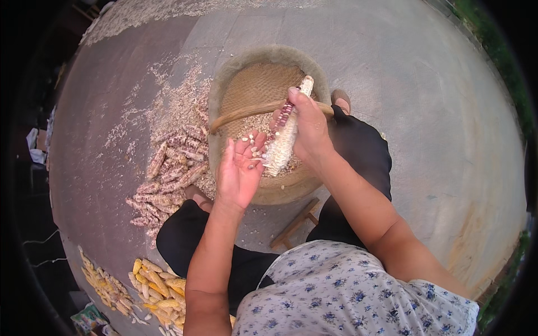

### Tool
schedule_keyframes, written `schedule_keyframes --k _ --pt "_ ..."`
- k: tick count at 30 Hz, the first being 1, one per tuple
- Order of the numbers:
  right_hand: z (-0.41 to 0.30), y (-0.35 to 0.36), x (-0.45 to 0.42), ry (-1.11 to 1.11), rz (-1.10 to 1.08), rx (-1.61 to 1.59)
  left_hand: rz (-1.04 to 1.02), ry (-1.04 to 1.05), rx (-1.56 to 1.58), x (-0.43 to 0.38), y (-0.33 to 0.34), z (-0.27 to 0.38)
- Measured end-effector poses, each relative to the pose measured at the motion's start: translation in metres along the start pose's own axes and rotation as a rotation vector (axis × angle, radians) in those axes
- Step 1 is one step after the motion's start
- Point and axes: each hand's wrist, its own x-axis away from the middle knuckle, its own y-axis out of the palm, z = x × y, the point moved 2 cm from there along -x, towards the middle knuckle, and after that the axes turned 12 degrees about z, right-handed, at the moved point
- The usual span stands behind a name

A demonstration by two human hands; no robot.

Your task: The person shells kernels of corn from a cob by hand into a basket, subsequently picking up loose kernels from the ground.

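My right hand (309, 128) grips a mostly stripped corn cob (282, 148), tilted over a woven basket (214, 94). One strip of purple and white kernels (284, 114) still clings along the cob's left side. Palm up beside the cob's lower end is my left hand (240, 172), fingers apart, with several loose kernels (251, 145) on its palm and fingers. Shelled kernels (256, 122) cover part of the basket's floor beneath. The basket's curved wooden handle (248, 114) arches across it, passing behind the right hand and cob.
Purple-and-white corn cobs (172, 168) are heaped left of the basket, among scattered kernels (176, 101) on the paved ground (403, 126). Yellow cobs (157, 290) lie at lower left. A wooden stool part (294, 224) shows between my legs. More grain (138, 19) is spread at the far edge.
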Motion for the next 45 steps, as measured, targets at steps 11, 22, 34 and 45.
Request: schedule_keyframes --k 11,22,34,45 --pt "-0.011 0.007 0.007 0.084 -0.033 -0.057 -0.463 -0.059 0.423 0.001 0.006 0.025" --pt "-0.014 -0.002 0.003 0.127 -0.104 -0.087 -0.578 -0.085 0.42 0.001 0.012 0.023" --pt "-0.018 0.004 0.009 0.13 -0.027 -0.038 -0.209 0.229 -0.23 -0.006 0.013 0.017" --pt "0.003 0.0 0.004 -0.088 -0.092 0.09 -0.248 0.522 -0.746 -0.004 0.018 -0.012"
